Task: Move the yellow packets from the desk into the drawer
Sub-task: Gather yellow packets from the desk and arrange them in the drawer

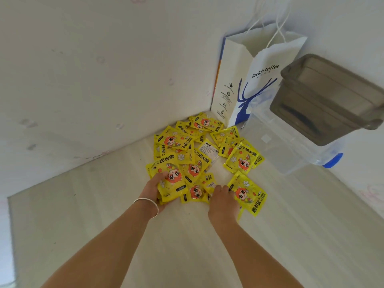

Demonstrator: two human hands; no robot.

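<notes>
A: How far along does the job look?

B: Barely begun, I'd judge. The yellow packets (pixel 199 156) lie in a loose heap on the desk (pixel 99 215), pushed toward the corner, and no drawer shows anywhere in view, so I can't say whether any have gone in

A: And the hands, going from the left?

B: The left hand (pixel 154 189), bracelet (pixel 148 204) at the wrist, has its fingers curled round a small stack at the near left edge of the heap, thumb on top of a packet. The right hand (pixel 223 201) lies on the near right packet (pixel 247 193), fingers bent down against it; whether they truly pinch it I cannot tell

A: So what's left?

B: Nearly everything: gather the heap, then carry it to the drawer

A: What about the surface and the room?

B: The desk is pale wood-grain, boxed in by white walls (pixel 83 80) with faint smudges. Right of the heap stands a white paper bag (pixel 245 84) with a blue deer, touching the far packets, then a clear plastic bin (pixel 291 146) with a grey lid (pixel 330 98) tilted over it
</notes>
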